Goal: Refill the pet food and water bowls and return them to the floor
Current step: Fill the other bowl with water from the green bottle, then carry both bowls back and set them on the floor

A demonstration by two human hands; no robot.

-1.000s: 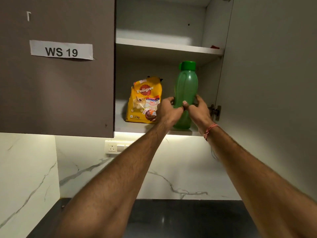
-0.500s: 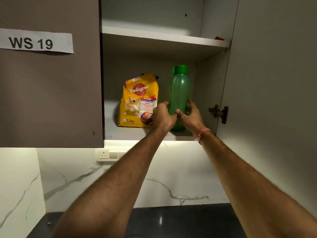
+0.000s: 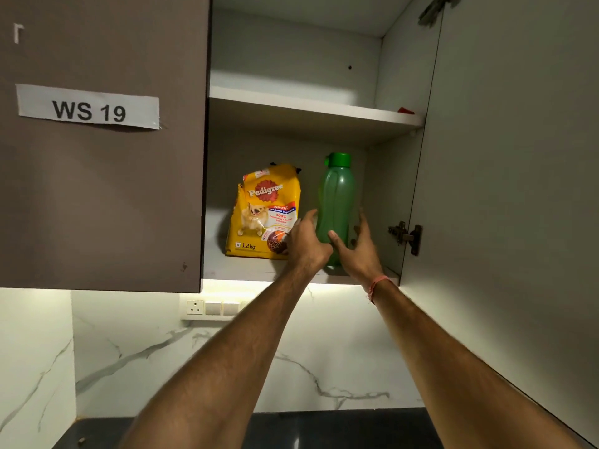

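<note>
The bottle [image 3: 337, 202] is green, and its cap is a brighter green. At nine o'clock from it, the food bag [image 3: 264, 210] is yellow, with a red logo patch, white letters, a golden dog and brown kibble printed on it. The closed cabinet door [image 3: 100, 189] is grey-brown and carries a white label [image 3: 88, 106] with black letters. The wall [image 3: 291, 361] is white marble with grey veins. The wrist thread [image 3: 376, 284] is pinkish red. The counter [image 3: 324, 429] is black.

cabinet door [image 3: 103, 189]: label "WS 19" [image 3: 88, 106] | wall socket [image 3: 195, 307] | marble backsplash [image 3: 162, 358] | dark counter [image 3: 324, 429]
</note>
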